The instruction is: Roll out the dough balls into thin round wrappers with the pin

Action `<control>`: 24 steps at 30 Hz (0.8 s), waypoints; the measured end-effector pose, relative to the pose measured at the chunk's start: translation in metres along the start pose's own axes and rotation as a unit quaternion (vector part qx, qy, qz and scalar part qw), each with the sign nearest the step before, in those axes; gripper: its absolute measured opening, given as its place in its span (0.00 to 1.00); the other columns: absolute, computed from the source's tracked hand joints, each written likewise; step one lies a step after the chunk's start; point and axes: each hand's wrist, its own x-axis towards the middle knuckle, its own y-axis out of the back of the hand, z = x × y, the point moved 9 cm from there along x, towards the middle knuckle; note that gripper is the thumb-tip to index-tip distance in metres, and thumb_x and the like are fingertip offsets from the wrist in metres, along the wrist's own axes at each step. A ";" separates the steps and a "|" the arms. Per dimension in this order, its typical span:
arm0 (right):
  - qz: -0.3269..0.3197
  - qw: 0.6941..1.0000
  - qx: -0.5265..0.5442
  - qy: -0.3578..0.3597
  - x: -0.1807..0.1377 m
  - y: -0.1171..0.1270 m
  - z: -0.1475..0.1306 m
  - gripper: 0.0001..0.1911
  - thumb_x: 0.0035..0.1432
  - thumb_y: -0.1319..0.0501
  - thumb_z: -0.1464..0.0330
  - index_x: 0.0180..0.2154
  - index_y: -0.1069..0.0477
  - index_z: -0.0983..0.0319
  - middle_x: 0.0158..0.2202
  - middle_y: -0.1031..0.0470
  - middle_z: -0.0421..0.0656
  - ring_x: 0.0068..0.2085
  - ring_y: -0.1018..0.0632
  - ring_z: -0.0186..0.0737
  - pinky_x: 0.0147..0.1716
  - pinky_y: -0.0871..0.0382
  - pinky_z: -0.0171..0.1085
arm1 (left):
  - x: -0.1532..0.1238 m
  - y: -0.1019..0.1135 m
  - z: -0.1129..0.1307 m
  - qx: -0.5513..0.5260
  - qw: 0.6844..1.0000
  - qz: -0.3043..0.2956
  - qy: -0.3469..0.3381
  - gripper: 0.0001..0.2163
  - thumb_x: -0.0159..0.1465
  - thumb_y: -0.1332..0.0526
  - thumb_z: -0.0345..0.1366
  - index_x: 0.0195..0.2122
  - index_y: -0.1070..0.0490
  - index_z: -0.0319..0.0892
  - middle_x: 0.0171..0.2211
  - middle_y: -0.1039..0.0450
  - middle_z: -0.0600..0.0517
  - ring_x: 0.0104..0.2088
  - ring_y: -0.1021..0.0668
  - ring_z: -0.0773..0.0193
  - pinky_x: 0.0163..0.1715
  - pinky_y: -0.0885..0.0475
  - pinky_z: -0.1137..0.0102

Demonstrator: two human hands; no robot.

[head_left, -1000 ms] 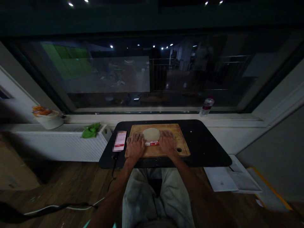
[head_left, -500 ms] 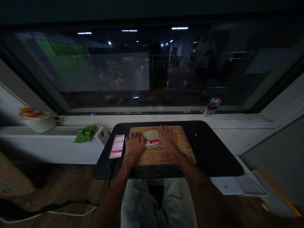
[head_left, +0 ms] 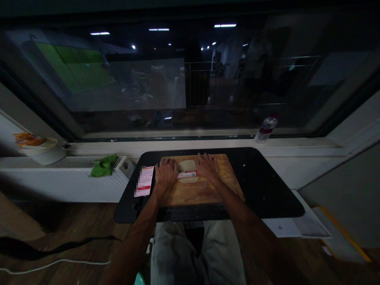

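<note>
A rolling pin [head_left: 187, 174] with a red and white label lies crosswise on a flat, pale sheet of dough [head_left: 190, 180]. Dough shows both beyond the pin and on its near side. Underneath is a wooden cutting board [head_left: 204, 196]. My left hand [head_left: 166, 171] presses palm-down on the pin's left end, fingers stretched forward. Over the right end lies my right hand [head_left: 208, 166], flat with its fingers extended. Both hands cover the pin's ends, so only its middle can be seen.
The board rests on a black table [head_left: 261, 194]. A phone [head_left: 145, 181] lies left of the board. A green cloth [head_left: 103, 165] is on the radiator [head_left: 74, 186], near a white bowl [head_left: 49, 153]. A bottle [head_left: 266, 128] stands on the windowsill.
The rolling pin has rolled slightly away from me and its label has turned. More dough shows on the near side. Both hands moved forward with it, and the camera view shifted a little.
</note>
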 end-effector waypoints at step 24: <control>0.056 0.942 0.028 0.330 -0.079 0.010 0.008 0.19 0.76 0.38 0.62 0.62 0.19 0.58 0.62 0.19 0.51 0.66 0.26 0.53 0.74 0.43 0.55 | -0.045 -0.005 0.001 -0.081 0.996 0.021 -0.017 0.19 0.81 0.50 0.42 0.61 0.21 0.44 0.63 0.19 0.39 0.64 0.20 0.46 0.66 0.27 0.51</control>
